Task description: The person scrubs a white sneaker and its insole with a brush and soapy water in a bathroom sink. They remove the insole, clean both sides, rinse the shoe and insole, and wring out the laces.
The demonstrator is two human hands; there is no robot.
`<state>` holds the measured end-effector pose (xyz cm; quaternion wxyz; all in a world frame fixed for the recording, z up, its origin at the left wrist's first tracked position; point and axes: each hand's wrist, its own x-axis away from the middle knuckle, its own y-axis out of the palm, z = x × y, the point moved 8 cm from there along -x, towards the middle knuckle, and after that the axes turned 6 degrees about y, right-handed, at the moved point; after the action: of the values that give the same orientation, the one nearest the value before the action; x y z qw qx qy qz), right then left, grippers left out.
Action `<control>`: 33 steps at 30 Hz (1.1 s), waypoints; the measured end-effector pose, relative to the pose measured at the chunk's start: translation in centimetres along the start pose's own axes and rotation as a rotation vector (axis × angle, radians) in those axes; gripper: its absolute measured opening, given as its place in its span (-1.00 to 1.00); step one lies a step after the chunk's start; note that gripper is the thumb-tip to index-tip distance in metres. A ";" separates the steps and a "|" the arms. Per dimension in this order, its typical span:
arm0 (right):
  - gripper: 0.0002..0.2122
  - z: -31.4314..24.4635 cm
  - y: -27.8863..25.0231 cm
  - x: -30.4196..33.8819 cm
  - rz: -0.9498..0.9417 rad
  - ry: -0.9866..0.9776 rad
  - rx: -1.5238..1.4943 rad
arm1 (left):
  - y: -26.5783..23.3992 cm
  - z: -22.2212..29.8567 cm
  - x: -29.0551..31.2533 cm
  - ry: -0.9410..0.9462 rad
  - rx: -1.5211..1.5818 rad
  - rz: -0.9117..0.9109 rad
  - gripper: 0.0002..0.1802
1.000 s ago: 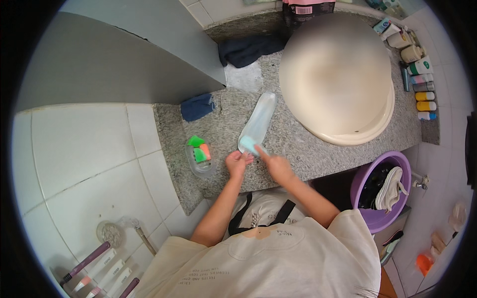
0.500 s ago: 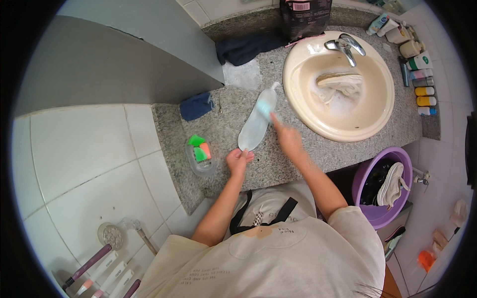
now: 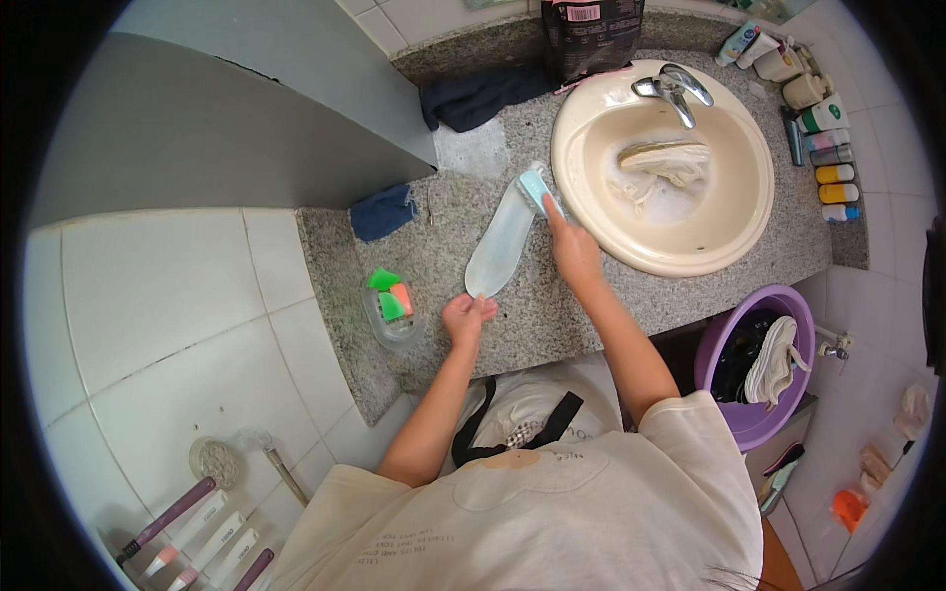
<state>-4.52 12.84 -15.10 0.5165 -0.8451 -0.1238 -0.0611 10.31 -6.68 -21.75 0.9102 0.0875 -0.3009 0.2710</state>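
Shoe insole (image 3: 496, 248): flat on granite counter (image 3: 537, 310), left of sink (image 3: 579, 158);
Left hand (image 3: 468, 317): pinching insole's near end;
Right hand (image 3: 575, 254): fingers wrapped on light-blue brush (image 3: 533, 190), at insole's far end

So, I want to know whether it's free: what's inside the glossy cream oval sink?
In the cream oval sink, a crumpled off-white fabric item lies among white suds. They cover the bottom beneath, so anything there cannot be seen.
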 end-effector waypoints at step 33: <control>-0.29 -3.2 4.4 7.2 -0.248 -0.245 0.126 | -0.4 -1.3 -0.9 0.022 0.029 -0.006 -0.88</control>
<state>3.68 9.19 -15.74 0.5380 -0.7904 -0.2927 -0.0133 10.60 -7.02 -23.28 0.9129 0.0985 -0.2867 0.2733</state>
